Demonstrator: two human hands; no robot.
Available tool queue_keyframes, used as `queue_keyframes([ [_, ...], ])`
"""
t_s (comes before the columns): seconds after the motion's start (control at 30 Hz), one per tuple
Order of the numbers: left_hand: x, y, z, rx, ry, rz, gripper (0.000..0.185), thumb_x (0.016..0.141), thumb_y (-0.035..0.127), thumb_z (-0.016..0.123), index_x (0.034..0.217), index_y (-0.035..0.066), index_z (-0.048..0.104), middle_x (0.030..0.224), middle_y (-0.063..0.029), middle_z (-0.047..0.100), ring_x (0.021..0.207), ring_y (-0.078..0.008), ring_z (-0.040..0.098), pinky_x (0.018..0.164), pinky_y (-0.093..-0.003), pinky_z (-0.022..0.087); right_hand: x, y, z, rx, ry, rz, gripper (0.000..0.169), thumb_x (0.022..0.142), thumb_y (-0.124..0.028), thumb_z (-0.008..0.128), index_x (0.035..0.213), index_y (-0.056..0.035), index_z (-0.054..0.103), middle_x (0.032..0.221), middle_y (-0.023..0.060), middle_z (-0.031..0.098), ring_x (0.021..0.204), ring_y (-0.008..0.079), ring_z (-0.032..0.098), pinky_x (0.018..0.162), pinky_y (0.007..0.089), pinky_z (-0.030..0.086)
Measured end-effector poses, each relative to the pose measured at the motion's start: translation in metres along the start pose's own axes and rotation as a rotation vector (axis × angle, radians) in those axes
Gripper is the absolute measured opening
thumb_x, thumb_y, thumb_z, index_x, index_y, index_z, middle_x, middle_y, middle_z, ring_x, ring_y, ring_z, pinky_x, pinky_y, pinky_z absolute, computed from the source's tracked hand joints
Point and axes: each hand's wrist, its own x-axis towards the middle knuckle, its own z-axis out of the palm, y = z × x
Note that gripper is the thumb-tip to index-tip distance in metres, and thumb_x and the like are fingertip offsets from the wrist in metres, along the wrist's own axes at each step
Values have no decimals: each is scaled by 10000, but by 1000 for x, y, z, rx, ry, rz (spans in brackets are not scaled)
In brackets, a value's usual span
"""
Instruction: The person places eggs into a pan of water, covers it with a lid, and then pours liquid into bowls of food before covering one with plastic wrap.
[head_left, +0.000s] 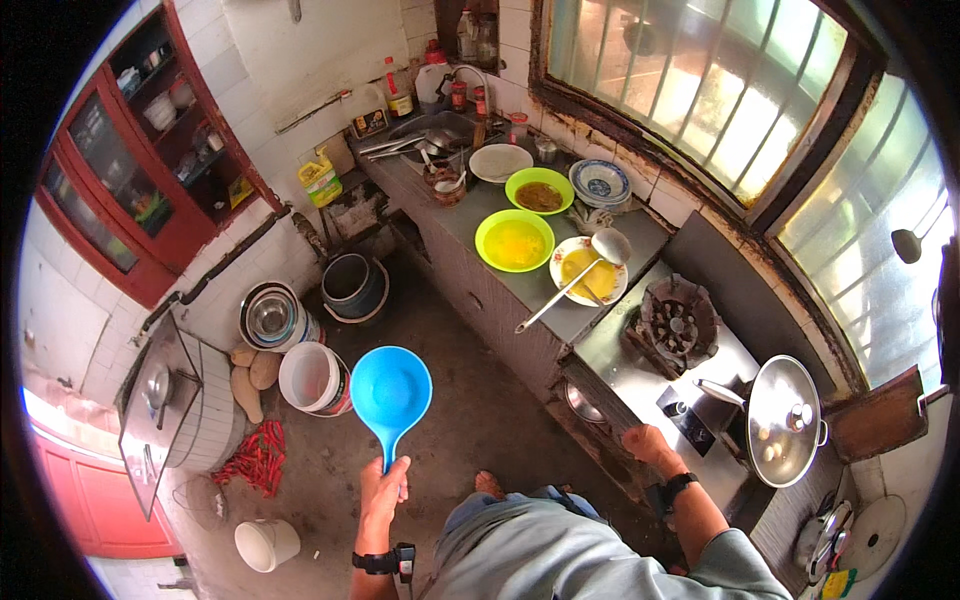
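Observation:
My left hand (384, 484) grips the handle of a blue plastic water dipper (391, 386), held over the floor with its bowl facing up; no contents can be made out in it. At the front edge of the steel gas stove (705, 420), my right hand (651, 444) is curled into a fist, and I see nothing in it. Right of that hand a wok with a long handle (784, 420) sits on the stove, with small pale spots inside. The other burner (675, 322) is bare.
On the counter (450, 232) are a green bowl of yellow liquid (514, 241), a green bowl of brown food (540, 193) and a plate (609, 289) with a ladle (562, 296) across it. Buckets (311, 379), red chillies (255, 457) and a white pail (268, 545) stand or lie on the floor.

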Motion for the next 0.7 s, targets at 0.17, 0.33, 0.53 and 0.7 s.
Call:
queue_keyframes([
  [0.17, 22, -3, -51, -63, 79, 32, 266, 883, 198, 672, 723, 55, 514, 555, -21, 513, 419, -108, 482, 378, -268, 354, 30, 120, 99, 485, -312, 516, 184, 887, -198, 584, 766, -92, 672, 713, 17, 698, 554, 136, 629, 485, 302, 507],
  [0.33, 16, -17, -111, -98, 202, 9, 264, 882, 180, 668, 713, 51, 511, 560, -19, 515, 419, -104, 481, 378, -267, 353, 73, 65, 156, 483, -473, 557, 323, 931, -273, 455, 768, -70, 645, 852, 143, 675, 682, 259, 654, 466, 403, 457],
  [0.53, 9, -22, -171, -185, 363, -6, 225, 882, 194, 664, 776, 34, 546, 582, -16, 521, 440, -97, 485, 394, -259, 369, 142, -28, 181, 178, -583, 15, 271, 951, -271, 508, 792, -114, 663, 774, 44, 683, 665, 197, 654, 549, 378, 501],
  [0.7, 21, -25, -235, -303, 518, -30, 199, 881, 185, 653, 803, 29, 555, 595, -13, 519, 461, -100, 493, 406, -257, 377, 211, -99, 204, -302, -673, -222, 367, 963, -248, 538, 637, -107, 632, 610, 25, 642, 551, 168, 608, 501, 377, 452],
])
